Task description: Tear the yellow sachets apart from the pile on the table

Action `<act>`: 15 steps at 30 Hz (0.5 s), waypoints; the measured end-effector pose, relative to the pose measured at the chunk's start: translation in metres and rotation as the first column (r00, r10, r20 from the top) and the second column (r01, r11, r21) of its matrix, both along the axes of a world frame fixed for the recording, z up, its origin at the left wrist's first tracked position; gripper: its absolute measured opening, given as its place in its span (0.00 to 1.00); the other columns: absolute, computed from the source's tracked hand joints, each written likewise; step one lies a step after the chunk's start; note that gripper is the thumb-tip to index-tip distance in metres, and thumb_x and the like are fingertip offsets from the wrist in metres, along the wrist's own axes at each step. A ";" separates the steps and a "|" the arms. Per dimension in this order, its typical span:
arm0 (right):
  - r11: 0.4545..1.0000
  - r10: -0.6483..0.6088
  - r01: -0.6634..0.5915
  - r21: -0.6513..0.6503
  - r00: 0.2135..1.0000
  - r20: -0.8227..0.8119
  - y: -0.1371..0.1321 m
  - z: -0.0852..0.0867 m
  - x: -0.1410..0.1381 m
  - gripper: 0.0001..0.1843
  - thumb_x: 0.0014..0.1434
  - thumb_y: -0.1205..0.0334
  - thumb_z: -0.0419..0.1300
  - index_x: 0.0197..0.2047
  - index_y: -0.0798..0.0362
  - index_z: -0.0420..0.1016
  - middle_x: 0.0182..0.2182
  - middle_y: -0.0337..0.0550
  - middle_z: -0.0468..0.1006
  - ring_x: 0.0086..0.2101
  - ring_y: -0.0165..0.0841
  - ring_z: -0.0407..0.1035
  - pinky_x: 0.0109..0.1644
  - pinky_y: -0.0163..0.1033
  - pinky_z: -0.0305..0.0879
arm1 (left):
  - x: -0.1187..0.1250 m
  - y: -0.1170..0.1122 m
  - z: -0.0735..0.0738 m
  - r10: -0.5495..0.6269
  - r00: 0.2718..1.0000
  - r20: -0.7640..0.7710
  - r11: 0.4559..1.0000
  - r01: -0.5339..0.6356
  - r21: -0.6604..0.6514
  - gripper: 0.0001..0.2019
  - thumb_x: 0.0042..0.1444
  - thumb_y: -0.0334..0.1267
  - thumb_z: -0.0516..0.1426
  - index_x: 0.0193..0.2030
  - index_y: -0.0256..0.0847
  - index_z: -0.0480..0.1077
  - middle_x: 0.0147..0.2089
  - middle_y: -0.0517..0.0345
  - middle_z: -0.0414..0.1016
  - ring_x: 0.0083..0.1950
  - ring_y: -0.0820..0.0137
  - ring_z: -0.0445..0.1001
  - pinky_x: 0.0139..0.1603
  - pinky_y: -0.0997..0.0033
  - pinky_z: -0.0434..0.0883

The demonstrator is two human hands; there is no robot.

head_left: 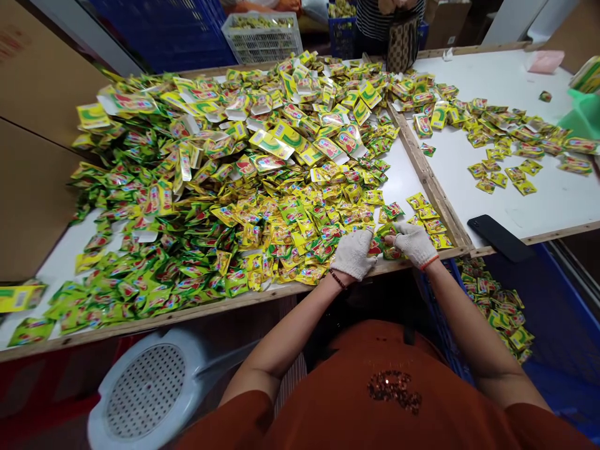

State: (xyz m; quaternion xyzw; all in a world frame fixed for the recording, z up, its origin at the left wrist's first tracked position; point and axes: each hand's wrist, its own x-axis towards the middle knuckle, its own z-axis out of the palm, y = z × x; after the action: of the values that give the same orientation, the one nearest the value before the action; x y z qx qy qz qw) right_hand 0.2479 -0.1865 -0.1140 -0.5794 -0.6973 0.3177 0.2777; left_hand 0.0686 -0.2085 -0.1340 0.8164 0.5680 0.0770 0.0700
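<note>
White laminate with a raw wooden rim makes up the work table (407,181), and nearly all of it, from the far edge down to the near edge, lies under a great heap of yellow-and-green sachets (225,181). A second white table (553,194) butts against its right edge, with a thinner scatter of the same sachets (506,134) across its far half and a black phone (499,237) at its near edge. Below the right-hand table a blue crate (557,325) holds more sachets. A white perforated stool (145,390) stands under the near edge of the work table, to the left of the person. Beyond the far edge sits a pale mesh basket (262,37), and another person in a striped top (375,19) stands there. Both hands wear white knit gloves and meet at the near edge of the work table, near its right corner. The left hand (354,253) and the right hand (413,242) are closed together on a small bunch of sachets (384,245), pinched between the fingertips of both, just above the rim. A few loose sachets (429,215) lie just beyond the right hand.
</note>
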 end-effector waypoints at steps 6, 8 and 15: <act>0.981 -0.079 0.042 -0.192 0.979 -0.190 -0.008 -0.004 0.001 0.11 0.53 0.54 0.60 0.33 0.52 0.77 0.16 0.32 0.70 0.17 0.28 0.60 0.23 0.34 0.56 | 0.001 0.002 -0.002 -0.002 1.000 0.007 1.000 0.002 0.010 0.30 0.56 0.43 0.58 0.64 0.34 0.63 0.55 0.42 0.74 0.55 0.53 0.72 0.55 0.57 0.67; 0.988 -0.072 0.047 -0.150 0.983 -0.168 -0.010 -0.007 -0.002 0.11 0.53 0.56 0.61 0.36 0.52 0.78 0.21 0.35 0.75 0.21 0.30 0.67 0.27 0.34 0.62 | 0.003 0.003 -0.004 0.012 1.000 0.025 1.000 -0.012 0.012 0.29 0.56 0.42 0.59 0.64 0.34 0.63 0.55 0.42 0.74 0.55 0.54 0.73 0.55 0.58 0.68; 0.998 -0.008 -0.010 0.062 0.959 0.283 -0.004 0.003 -0.003 0.08 0.56 0.61 0.62 0.39 0.52 0.80 0.39 0.46 0.83 0.41 0.40 0.75 0.47 0.40 0.67 | 0.007 0.000 -0.012 0.090 0.994 0.058 0.994 -0.093 0.060 0.28 0.57 0.43 0.58 0.64 0.34 0.65 0.52 0.43 0.76 0.53 0.54 0.74 0.52 0.58 0.69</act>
State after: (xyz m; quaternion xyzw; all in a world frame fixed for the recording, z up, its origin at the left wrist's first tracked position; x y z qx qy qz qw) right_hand 0.2451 -0.1905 -0.1112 -0.6095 -0.7399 0.2094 0.1929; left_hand 0.0756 -0.2082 -0.1462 0.7889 0.5999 0.1205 0.0568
